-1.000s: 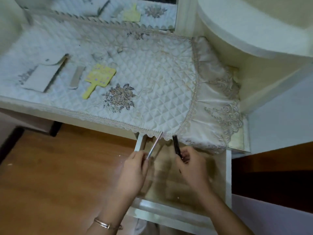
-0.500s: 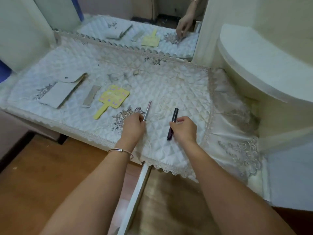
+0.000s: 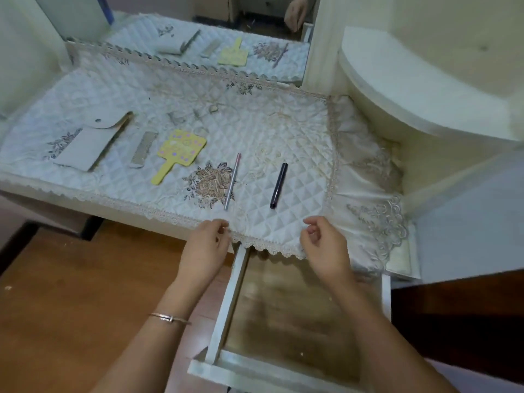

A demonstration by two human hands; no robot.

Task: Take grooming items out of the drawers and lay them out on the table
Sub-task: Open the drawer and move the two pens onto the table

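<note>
left hand (image 3: 205, 248) empty, right hand (image 3: 326, 246) loosely curled

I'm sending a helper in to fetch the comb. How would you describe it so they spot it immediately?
Look at the white quilted cloth covering the dressing table, towards its left half. Between the white snap-flap pouch and the yellow hand mirror lies the comb. It is the only small, pale grey, rectangular item with a row of fine teeth.

My left hand (image 3: 204, 251) and right hand (image 3: 326, 248) are now empty, pulled back toward 6 o'clock at the cloth's (image 3: 283, 131) edge. The slim pencil (image 3: 232, 181) and dark pen (image 3: 278, 185) now lie released, pencil at the pen's 9 o'clock.
</note>
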